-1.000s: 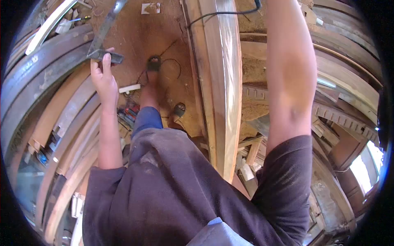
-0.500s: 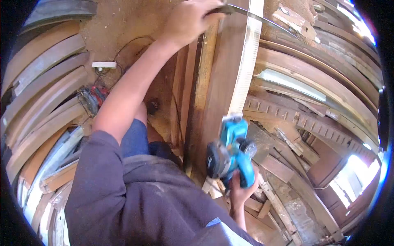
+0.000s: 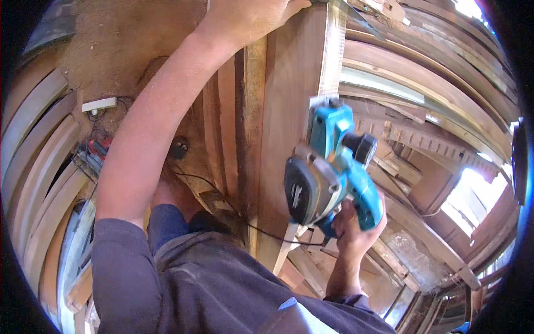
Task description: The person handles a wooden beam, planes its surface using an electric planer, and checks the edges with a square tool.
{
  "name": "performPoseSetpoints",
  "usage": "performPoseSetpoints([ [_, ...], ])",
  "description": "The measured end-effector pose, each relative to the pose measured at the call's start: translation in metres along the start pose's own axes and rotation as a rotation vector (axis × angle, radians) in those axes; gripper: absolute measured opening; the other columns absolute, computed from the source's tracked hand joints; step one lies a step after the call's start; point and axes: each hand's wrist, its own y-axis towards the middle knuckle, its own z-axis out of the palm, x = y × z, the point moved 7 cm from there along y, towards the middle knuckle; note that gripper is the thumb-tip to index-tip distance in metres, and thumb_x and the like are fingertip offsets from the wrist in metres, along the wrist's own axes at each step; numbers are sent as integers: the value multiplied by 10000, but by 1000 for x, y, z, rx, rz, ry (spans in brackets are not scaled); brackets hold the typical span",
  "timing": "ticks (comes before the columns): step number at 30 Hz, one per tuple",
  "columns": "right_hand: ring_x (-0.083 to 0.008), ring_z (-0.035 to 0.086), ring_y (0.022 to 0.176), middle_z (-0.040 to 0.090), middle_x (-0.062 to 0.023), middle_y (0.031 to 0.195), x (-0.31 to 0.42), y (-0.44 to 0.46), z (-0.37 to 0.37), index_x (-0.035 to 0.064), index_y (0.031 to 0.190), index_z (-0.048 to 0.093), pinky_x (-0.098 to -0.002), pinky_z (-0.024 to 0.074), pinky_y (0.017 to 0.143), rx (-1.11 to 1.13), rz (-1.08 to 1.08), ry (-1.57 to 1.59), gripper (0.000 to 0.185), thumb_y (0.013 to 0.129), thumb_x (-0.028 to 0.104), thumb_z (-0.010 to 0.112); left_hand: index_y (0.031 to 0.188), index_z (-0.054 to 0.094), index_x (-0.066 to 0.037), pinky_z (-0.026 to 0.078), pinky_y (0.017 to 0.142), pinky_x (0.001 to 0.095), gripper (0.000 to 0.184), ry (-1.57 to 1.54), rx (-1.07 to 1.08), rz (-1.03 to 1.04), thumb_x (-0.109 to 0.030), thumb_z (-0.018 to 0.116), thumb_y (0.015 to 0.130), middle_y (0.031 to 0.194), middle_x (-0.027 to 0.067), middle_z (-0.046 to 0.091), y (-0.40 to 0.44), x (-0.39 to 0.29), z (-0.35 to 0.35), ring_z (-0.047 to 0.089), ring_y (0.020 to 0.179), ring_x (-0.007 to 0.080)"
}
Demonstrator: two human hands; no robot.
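My right hand (image 3: 359, 231) is wrapped round the rear handle of a teal electric hand planer (image 3: 334, 136). The planer's front end is beside the near end of a pale planed edge on a long brown wooden beam (image 3: 289, 83), tilted and slightly blurred; whether it touches the wood I cannot tell. A black cord (image 3: 256, 228) trails from the planer towards my legs. At the top edge, my left hand (image 3: 250, 19) is partly cut off, its thumb reaching to the beam. A thin dark metal strip (image 3: 364, 23) runs out to the right from there, its gripped end hidden.
Stacked boards (image 3: 423, 72) fill the right side, and curved-looking planks (image 3: 41, 145) lie at the left. On the sawdust-covered floor are a white power strip (image 3: 100, 104) and a red tool (image 3: 99, 147). A bright opening (image 3: 473, 200) shows at the right.
My right hand has lifted the planer up and to the right, closer to the camera. My left hand has slid further towards the top edge. The whole view has shifted.
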Motion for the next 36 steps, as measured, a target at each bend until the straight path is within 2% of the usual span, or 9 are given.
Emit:
performPoseSetpoints([
  [4, -66, 531, 493, 623, -9, 720, 37, 31, 21, -55, 1217, 634, -230, 395, 461, -3, -25, 43, 310, 933, 19, 735, 1048, 686, -27, 561, 834, 490, 174, 18, 27, -21, -118, 745, 912, 993, 170, 701, -1, 9, 1, 692, 962, 405],
  [8, -79, 504, 448, 574, -4, 619, 73, 65, 39, -47, 1218, 654, -244, 371, 433, -5, -98, 62, 324, 911, 11, 743, 1044, 686, -44, 581, 835, 480, 166, -99, -391, -136, -144, 734, 921, 982, 165, 701, -44, 43, -72, 705, 952, 391],
  [9, -85, 501, 442, 557, -4, 596, 80, 79, 43, -39, 1170, 671, -247, 368, 431, -10, -117, 44, 277, 912, 28, 744, 1176, 796, -38, 559, 910, 334, 295, 78, -433, -395, -279, 762, 1009, 1109, 95, 804, -82, 64, -95, 742, 997, 167],
  [11, -105, 481, 433, 526, -8, 561, 108, 111, 54, -12, 1007, 683, -264, 370, 438, -37, -174, -3, 157, 908, 83, 761, 1177, 790, 15, 531, 953, 324, 409, -81, -530, -744, -362, 695, 1051, 1132, 101, 803, -169, 121, -137, 719, 1044, 149],
  [13, -128, 497, 473, 537, -15, 575, 133, 156, 66, 20, 862, 663, -285, 381, 479, 25, -235, -1, 165, 902, 144, 763, 1167, 774, 8, 544, 939, 315, 376, 265, -609, -1018, -342, 720, 1038, 1127, 96, 785, -258, 136, -194, 727, 1017, 165],
  [22, -160, 516, 580, 530, -27, 639, 220, 387, 111, 94, 745, 621, -311, 418, 576, 318, -365, 68, 218, 913, 182, 728, 1138, 642, 45, 628, 904, 378, 291, -55, -855, -1244, -233, 691, 1066, 1136, 133, 690, -584, 132, -218, 682, 1055, 193],
  [29, -162, 525, 595, 549, -30, 657, 154, 275, 70, 83, 759, 630, -319, 421, 584, 339, -421, 69, 209, 910, 189, 728, 1122, 618, -5, 611, 908, 360, 249, -107, -847, -1284, -221, 717, 1046, 1119, 101, 669, -665, 100, -180, 658, 1044, 183],
  [32, -150, 551, 631, 582, -40, 669, 62, 109, 17, 56, 810, 663, -334, 430, 607, 132, -407, -255, 193, 904, 213, 722, 1122, 632, -4, 604, 910, 355, 239, -61, -840, -1256, -219, 709, 1052, 1123, 92, 675, -668, 51, -170, 664, 1048, 170],
  [36, -92, 544, 490, 645, -23, 711, -98, -90, -58, 8, 1053, 663, -267, 420, 454, 95, -229, -30, 171, 922, 111, 704, 1117, 656, -8, 595, 915, 340, 210, -34, -866, -1217, -206, 697, 1061, 1073, 59, 691, -692, 1, -156, 677, 1016, 145],
])
